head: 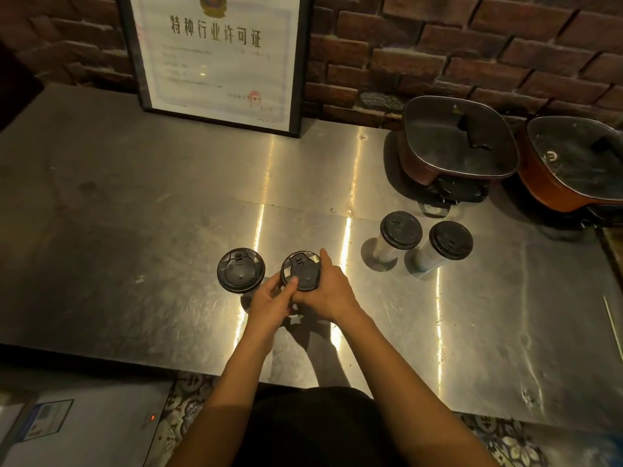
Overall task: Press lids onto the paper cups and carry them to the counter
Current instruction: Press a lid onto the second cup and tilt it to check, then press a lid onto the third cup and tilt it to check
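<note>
1. Paper cup point(286, 281) under work sits near the front middle of the steel table point(135, 203), its black lid point(303, 273) tilted and off-centre, a bright sliver of rim showing on the far-left side.
2. Both arms reach straight forward. Left hand point(269, 303) comes in from the near left, thumb tip planted on the lid's near edge, fingers tucked below around the cup.
3. Right hand point(328, 294) wraps the cup's right side, forefinger stretched out past the far rim; both hands are grasping this one cup and lid.
4. Just left, nearly touching the left hand, stands a lidded cup point(240, 270).
5. Off to the right, well apart from the hands, a second lidded cup point(401, 229) and a third lidded cup point(450, 240) stand side by side.
6. Back right: a square electric pot point(458, 143) with a glass lid, and a second electric pot point(573, 163) beside it, against the brick wall point(472, 45).
7. Leaning on that wall, a framed certificate point(215, 55) headed 特种行业许可证; the small print is too blurred to read.
</note>
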Action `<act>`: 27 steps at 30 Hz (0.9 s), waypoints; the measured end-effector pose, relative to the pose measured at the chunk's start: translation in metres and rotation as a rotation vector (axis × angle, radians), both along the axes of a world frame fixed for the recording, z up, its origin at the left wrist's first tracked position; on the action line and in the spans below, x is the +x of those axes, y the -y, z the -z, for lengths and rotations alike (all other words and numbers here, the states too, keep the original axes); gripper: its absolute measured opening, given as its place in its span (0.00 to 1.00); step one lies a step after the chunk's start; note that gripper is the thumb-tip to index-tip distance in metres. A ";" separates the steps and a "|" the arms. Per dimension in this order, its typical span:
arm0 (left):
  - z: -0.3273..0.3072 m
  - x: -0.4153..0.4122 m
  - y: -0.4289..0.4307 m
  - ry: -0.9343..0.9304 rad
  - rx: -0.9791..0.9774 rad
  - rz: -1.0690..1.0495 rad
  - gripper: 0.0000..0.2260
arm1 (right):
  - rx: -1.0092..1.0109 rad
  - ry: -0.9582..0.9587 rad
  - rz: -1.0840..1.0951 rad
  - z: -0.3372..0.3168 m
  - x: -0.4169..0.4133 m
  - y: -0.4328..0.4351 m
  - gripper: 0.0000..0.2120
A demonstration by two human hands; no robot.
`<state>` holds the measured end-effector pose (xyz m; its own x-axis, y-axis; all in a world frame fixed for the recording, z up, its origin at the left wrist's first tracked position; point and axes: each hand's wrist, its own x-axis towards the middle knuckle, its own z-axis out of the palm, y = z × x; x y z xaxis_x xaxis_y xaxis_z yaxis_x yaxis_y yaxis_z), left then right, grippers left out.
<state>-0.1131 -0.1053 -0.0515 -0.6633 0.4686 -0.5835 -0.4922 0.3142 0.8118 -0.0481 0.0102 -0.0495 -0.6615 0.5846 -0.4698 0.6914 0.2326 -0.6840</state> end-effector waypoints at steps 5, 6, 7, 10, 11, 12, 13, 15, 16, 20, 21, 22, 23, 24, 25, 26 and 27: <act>-0.007 0.018 0.006 -0.068 -0.140 -0.003 0.23 | -0.063 0.019 -0.041 -0.005 0.018 -0.007 0.67; -0.012 0.025 0.009 -0.106 -0.179 -0.022 0.25 | -0.066 0.029 -0.050 -0.006 0.024 -0.011 0.66; -0.019 0.033 0.012 -0.169 -0.194 -0.062 0.24 | -0.063 0.039 -0.051 -0.008 0.032 -0.015 0.65; -0.052 0.053 0.005 -0.364 -0.125 -0.143 0.14 | -0.005 0.003 0.029 -0.018 0.060 -0.035 0.57; -0.061 0.054 -0.005 -0.377 -0.084 -0.135 0.13 | 0.039 -0.036 0.063 -0.022 0.070 -0.044 0.53; -0.069 0.054 -0.018 -0.385 -0.045 -0.105 0.12 | 0.089 -0.076 0.089 -0.027 0.077 -0.053 0.50; -0.074 0.052 -0.035 -0.384 -0.015 -0.069 0.12 | 0.142 -0.105 0.109 -0.032 0.084 -0.065 0.47; -0.078 0.049 -0.073 -0.384 0.005 0.036 0.10 | 0.240 -0.120 0.124 -0.041 0.092 -0.091 0.45; -0.078 0.047 -0.093 -0.376 0.007 0.097 0.08 | 0.278 -0.114 0.130 -0.044 0.093 -0.105 0.44; -0.066 0.044 -0.160 -0.234 -0.015 0.233 0.14 | 0.323 -0.046 0.114 -0.046 0.084 -0.156 0.47; -0.061 0.044 -0.171 -0.179 -0.050 0.247 0.18 | 0.324 -0.005 0.094 -0.044 0.080 -0.166 0.48; -0.056 0.045 -0.179 -0.129 -0.088 0.259 0.22 | 0.322 0.037 0.073 -0.042 0.076 -0.173 0.49; -0.052 0.047 -0.186 -0.091 -0.122 0.274 0.25 | 0.319 0.070 0.053 -0.040 0.073 -0.180 0.50; -0.049 0.049 -0.191 -0.059 -0.144 0.286 0.26 | 0.315 0.097 0.031 -0.038 0.070 -0.185 0.51; -0.047 0.051 -0.195 -0.030 -0.153 0.288 0.25 | 0.311 0.122 0.011 -0.035 0.068 -0.188 0.51; -0.046 0.053 -0.197 -0.011 -0.147 0.283 0.22 | 0.314 0.135 -0.004 -0.033 0.066 -0.189 0.50; -0.046 0.055 -0.197 -0.002 -0.136 0.278 0.18 | 0.318 0.141 -0.010 -0.031 0.065 -0.190 0.48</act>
